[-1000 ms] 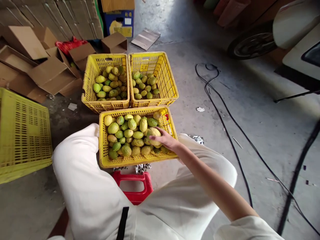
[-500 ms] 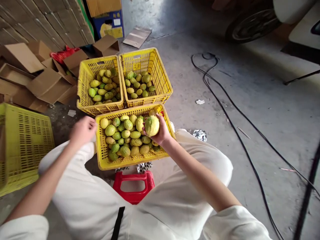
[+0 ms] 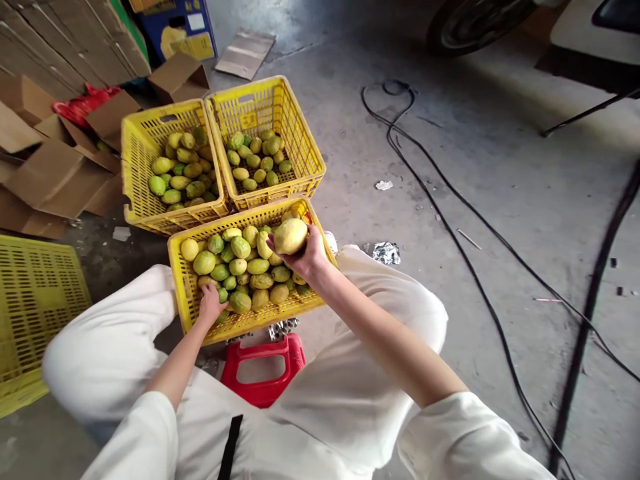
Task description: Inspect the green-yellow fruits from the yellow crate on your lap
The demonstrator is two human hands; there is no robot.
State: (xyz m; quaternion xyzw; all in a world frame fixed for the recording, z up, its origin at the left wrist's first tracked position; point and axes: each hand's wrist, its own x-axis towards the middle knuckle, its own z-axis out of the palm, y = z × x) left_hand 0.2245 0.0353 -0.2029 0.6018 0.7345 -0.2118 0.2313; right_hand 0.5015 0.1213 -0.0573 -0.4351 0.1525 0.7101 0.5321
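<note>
My right hand (image 3: 309, 255) is curled around one big yellow fruit (image 3: 291, 236). The fingers wrap under it and the fruit sits up on top, lifted just above the others, at the far right corner of the near crate (image 3: 181, 280). Held up like that, I can see its skin all around, which I think is why it is not down in the pile.

My left hand (image 3: 211, 305) is low in the near left corner of the same crate. It rests on the green and yellow fruits (image 3: 240, 265) there. The fingers bend down into them, but I cannot tell if they have closed on one.

The near crate sits between my knees, above a red stool (image 3: 263, 373), so both hands reach it easily.

Two more yellow crates stand just behind it, touching side by side. The left far crate (image 3: 134, 173) holds more fruit than the right far crate (image 3: 300, 150). Flat cardboard boxes (image 3: 55, 173) lie to the left. Black cables (image 3: 450, 200) snake over the grey floor on the right.
</note>
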